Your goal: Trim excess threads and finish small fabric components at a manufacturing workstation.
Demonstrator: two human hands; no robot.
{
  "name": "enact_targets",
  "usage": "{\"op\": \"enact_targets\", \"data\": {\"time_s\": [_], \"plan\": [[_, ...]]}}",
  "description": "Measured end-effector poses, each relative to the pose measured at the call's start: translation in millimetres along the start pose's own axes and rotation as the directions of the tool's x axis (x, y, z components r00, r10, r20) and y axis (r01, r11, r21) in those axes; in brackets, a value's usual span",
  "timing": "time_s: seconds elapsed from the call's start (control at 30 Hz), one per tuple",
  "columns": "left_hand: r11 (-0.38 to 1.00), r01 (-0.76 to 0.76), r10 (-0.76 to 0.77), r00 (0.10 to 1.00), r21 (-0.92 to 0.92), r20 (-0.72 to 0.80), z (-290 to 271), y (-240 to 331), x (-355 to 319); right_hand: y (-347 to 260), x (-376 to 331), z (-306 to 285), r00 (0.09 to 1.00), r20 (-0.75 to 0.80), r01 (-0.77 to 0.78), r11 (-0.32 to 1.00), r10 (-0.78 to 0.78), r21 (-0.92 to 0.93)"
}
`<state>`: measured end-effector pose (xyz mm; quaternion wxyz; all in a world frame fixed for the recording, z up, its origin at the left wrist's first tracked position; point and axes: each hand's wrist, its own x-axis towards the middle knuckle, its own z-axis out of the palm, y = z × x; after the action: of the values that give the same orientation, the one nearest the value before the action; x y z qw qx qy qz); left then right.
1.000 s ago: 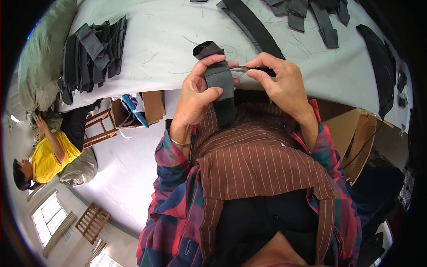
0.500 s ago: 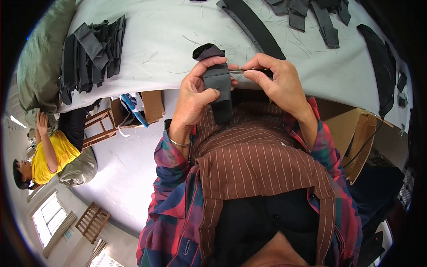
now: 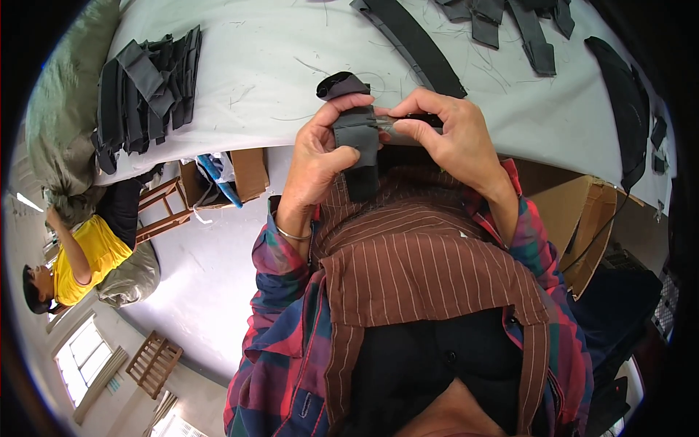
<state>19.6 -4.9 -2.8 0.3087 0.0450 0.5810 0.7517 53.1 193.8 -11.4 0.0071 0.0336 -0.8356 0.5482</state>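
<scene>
Left hand (image 3: 320,149) closed around a folded dark grey fabric strap piece (image 3: 357,142): thumb lies across its front face, fingers wrap behind. The piece hangs below the hand toward the person's chest; its upper end curls over just above the left fingertips. It is held in the air at the near edge of the pale green table (image 3: 277,65), not resting on it.

Right hand (image 3: 451,135) sits just right of the left hand, knuckles almost touching. Thumb and forefinger are pinched on a small dark slim tool (image 3: 415,120) whose tip meets the top of the strap piece; cannot tell what kind of tool.

Beyond the right hand: a long black strap (image 3: 411,44) lying diagonally on the table. Further out, more cut grey pieces (image 3: 510,25). Far to the left of the left hand: a stack of dark grey fabric pieces (image 3: 145,87) on the table. Below the left wrist, under the table edge: an open cardboard box (image 3: 244,171). Another cardboard box (image 3: 582,218) lies beside the right forearm.

A person in a yellow shirt (image 3: 80,255) sits on the floor well away to the left.
</scene>
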Motion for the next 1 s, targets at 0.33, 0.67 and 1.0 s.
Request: {"op": "enact_targets", "data": {"time_s": [0.33, 0.67, 1.0], "plan": [[1.0, 0.0, 0.0, 1.0, -0.012, 0.003, -0.3, -1.5, -0.3, 9.4, -0.1, 2.2, 0.999, 0.048, -0.027, 0.967, 0.015, 0.254], [1.0, -0.009, 0.009, 1.0, -0.022, 0.0, 0.4, -0.8, -1.1, 2.9, -1.1, -0.9, 0.998, 0.046, -0.057, 0.986, 0.05, 0.154], [1.0, -0.008, 0.008, 1.0, -0.015, -0.004, 0.0, -3.0, -1.5, -4.1, -1.2, -3.5, 1.0, 0.025, 0.01, 0.999, -0.011, 0.042]]}}
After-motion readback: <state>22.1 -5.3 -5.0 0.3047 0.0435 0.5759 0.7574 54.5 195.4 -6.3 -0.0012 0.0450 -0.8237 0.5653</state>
